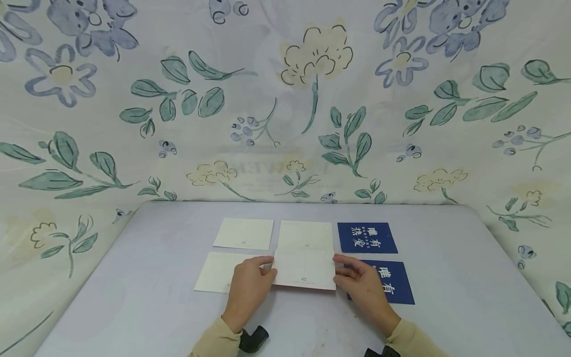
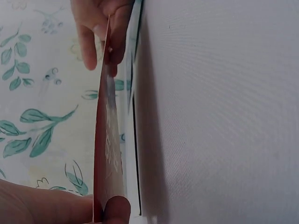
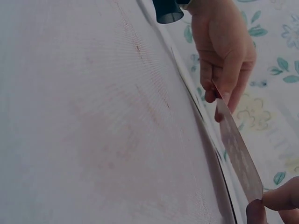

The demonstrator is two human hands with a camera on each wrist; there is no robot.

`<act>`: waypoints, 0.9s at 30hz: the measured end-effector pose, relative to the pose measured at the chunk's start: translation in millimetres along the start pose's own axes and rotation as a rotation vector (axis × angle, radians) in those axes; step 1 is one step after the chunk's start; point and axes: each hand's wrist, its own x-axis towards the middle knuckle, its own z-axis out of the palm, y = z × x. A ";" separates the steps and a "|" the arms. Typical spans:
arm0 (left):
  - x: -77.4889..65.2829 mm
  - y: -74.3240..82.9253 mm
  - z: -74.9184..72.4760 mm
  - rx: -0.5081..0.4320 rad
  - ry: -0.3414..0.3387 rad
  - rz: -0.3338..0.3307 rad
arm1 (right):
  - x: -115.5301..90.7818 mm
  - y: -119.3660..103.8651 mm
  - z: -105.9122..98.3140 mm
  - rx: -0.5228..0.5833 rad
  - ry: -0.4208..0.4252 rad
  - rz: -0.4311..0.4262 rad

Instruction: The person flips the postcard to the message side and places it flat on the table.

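Observation:
My left hand [image 1: 251, 287] pinches the left edge of a cream card [image 1: 305, 270] between thumb and fingers, and my right hand [image 1: 367, 286] pinches its right edge. In the left wrist view the card [image 2: 100, 135] is seen nearly edge-on, raised off the table, its underside reddish with pale marks. Another cream card [image 1: 306, 233] lies just beyond it, partly covered in the head view. On the left are two more cream cards, a far one [image 1: 244, 233] and a near one [image 1: 213, 271] that my left hand overlaps.
Two dark blue cards with white characters lie at right, a far one [image 1: 388, 240] and a near one [image 1: 403, 282] partly behind my right hand. All rest on a pale table [image 1: 134, 297]. A flower-patterned cloth [image 1: 267, 188] hangs behind its far edge.

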 end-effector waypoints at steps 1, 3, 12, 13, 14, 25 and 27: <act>0.0 0.0 0.0 0.004 0.001 0.003 | -0.1 -0.1 0.2 -0.006 0.002 -0.002; -0.1 -0.1 0.2 0.012 -0.001 0.012 | -0.2 -0.4 0.5 -0.015 0.004 -0.008; 0.7 -0.8 0.9 0.064 -0.007 0.021 | -1.3 0.7 0.1 -0.074 -0.004 -0.078; 0.8 -1.0 1.1 0.068 -0.008 0.020 | -1.3 1.3 0.3 -0.083 -0.004 -0.082; 0.9 -1.3 1.4 0.073 -0.008 0.020 | -1.5 1.5 0.3 -0.091 -0.007 -0.087; -0.6 -2.7 2.8 0.097 0.004 0.054 | -2.4 2.9 0.6 -0.163 -0.015 -0.117; -0.7 -2.9 3.0 0.106 0.007 0.063 | -2.1 3.6 0.7 -0.195 -0.009 -0.122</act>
